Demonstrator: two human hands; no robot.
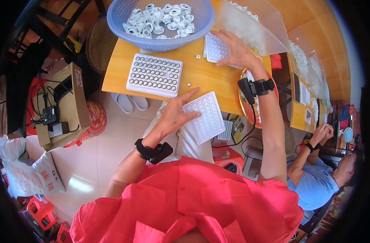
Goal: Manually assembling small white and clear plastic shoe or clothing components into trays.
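Your left hand (171, 117) slants up, thumb across the tilted tray (206, 124), forefinger stretched past its corner: tray held! Up and right of that grip, your right hand (238, 50) arches wide over the stack (216, 47); can't tell whether it's clamped. Filled tray (133, 88) sits beyond your left grip.

The left hand (171, 118) is at the near edge of the tabletop (115, 73), thumb and forefinger spread, forearm angled inward. The right arm (273, 129) stretches further, its hand (238, 52) near the far right corner, thumb and fingers apart.
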